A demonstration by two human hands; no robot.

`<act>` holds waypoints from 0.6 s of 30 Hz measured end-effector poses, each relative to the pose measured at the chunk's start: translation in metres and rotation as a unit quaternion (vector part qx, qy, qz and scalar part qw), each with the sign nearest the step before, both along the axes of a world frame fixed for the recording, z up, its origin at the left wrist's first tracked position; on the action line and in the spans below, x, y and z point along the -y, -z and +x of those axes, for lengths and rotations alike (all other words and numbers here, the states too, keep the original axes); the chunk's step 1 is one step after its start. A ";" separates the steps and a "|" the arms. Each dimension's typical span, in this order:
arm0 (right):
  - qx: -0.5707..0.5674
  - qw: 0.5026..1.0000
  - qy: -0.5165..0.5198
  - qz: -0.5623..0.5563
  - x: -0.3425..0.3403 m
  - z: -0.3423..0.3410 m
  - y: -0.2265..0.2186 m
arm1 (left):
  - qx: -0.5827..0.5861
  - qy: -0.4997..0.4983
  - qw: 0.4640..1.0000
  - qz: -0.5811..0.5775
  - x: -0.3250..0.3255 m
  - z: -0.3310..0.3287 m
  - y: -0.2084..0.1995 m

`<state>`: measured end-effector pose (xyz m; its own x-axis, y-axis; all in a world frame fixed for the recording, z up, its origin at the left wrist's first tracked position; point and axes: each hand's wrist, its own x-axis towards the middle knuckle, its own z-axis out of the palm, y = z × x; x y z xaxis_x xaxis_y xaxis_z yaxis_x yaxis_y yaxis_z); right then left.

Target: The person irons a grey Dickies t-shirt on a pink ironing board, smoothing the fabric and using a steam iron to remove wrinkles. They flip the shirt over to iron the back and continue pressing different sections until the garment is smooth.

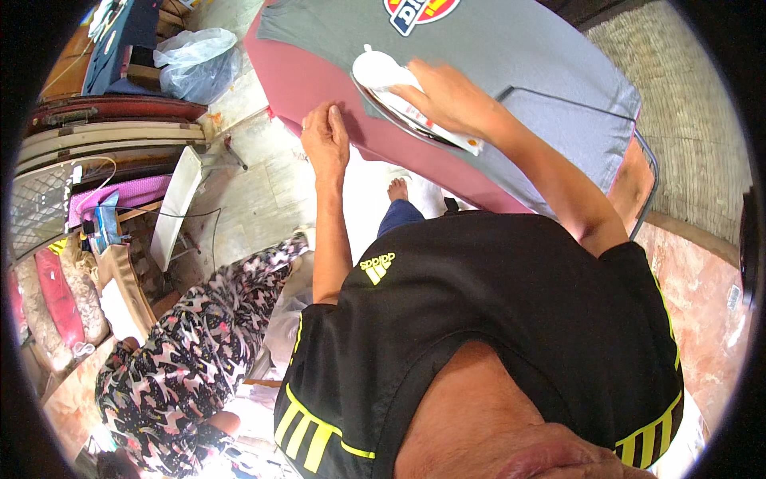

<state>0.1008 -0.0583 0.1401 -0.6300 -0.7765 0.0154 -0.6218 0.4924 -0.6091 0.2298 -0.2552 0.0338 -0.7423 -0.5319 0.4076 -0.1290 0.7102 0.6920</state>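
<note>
My right hand (453, 97) is closed round the handle of a white clothes iron (380, 72), which lies on a grey T-shirt (511, 48). The shirt is spread over an ironing board with a pink cover (297, 76) and carries a colourful printed patch (421, 9) at the top edge of view. At the board's near left edge, my left hand (325, 137) touches the pink cover with its fingers curled in. Whether cloth is pinched between those fingers is hidden.
A thin dark metal frame (570, 106) sticks out at the board's right end. Another person in patterned clothes (199, 343) bends at lower left. Folded boards (112, 132) and a plastic bag (195, 64) stand at left. A ribbed mat (678, 120) lies at right.
</note>
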 end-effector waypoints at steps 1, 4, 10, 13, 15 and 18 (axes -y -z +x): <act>0.004 1.000 0.011 -0.004 0.000 0.002 0.003 | 0.015 -0.003 1.000 -0.002 0.015 -0.005 0.000; 0.026 0.999 0.036 -0.025 -0.023 0.027 -0.001 | -0.038 -0.054 0.990 -0.122 0.065 -0.033 0.004; 0.089 0.992 0.090 -0.022 -0.024 0.038 -0.009 | -0.045 -0.079 0.980 -0.179 0.187 -0.124 0.015; 0.090 0.991 0.096 -0.008 -0.005 0.021 -0.011 | 0.059 -0.066 0.984 -0.154 0.234 -0.175 0.018; 0.110 0.989 0.096 -0.014 0.005 0.010 -0.012 | 0.120 -0.058 0.984 -0.118 0.245 -0.195 0.014; 0.156 0.984 0.066 -0.057 0.017 0.000 -0.012 | 0.148 -0.044 0.987 -0.050 0.262 -0.216 0.006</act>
